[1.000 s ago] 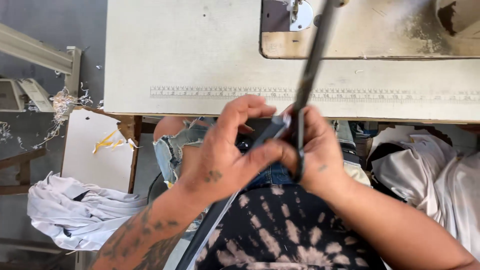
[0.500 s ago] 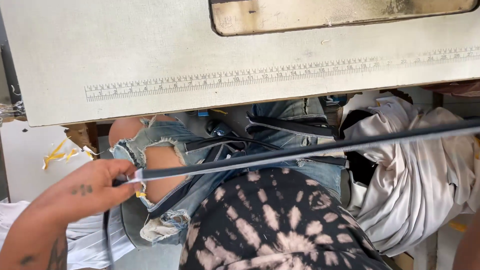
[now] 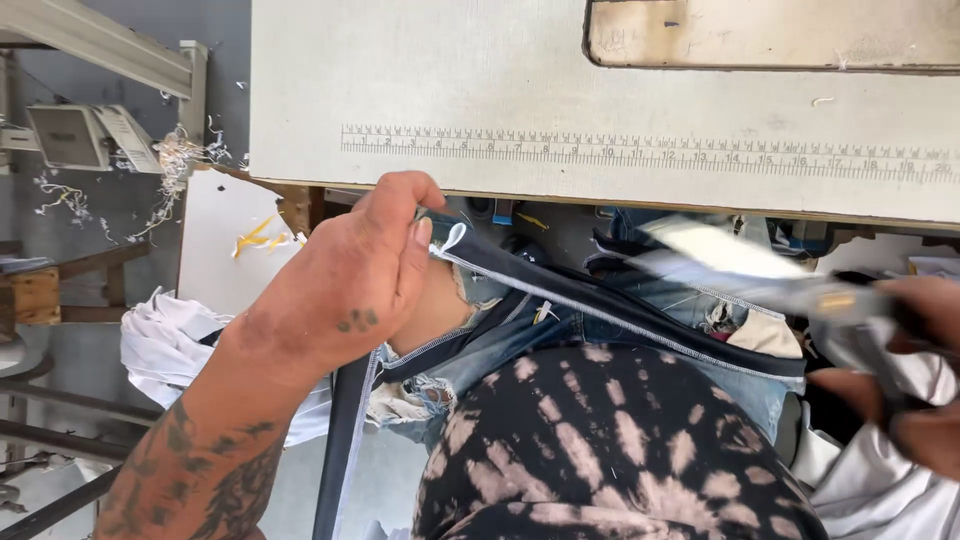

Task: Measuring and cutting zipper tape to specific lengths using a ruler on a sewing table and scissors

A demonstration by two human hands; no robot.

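Head-camera view over a worker's lap at the near edge of a sewing table (image 3: 420,90), pale and scuffed, with a printed measuring scale (image 3: 640,152) running along its front. The left hand (image 3: 335,290), tattooed on the back and up the forearm, pinches the end of a long dark fabric strip (image 3: 600,305) between thumb and curled fingers, just below the table's edge. The strip, edged with pale stitching, runs taut from that grip across the lap toward the right, passing over ripped blue jeans (image 3: 480,350) and above a black tie-dye shirt (image 3: 610,450). A second length of the same dark material hangs down from under the left hand toward the floor. At the right edge the right hand (image 3: 905,390) is blurred; its fingers appear closed around a blurred pale object (image 3: 850,320) at the strip's far end, though what that object is cannot be told. White cloth (image 3: 170,350) lies heaped at the left beside the knee, and more pale cloth sits at the lower right. Thread scraps (image 3: 175,155) cling to a metal frame at upper left.
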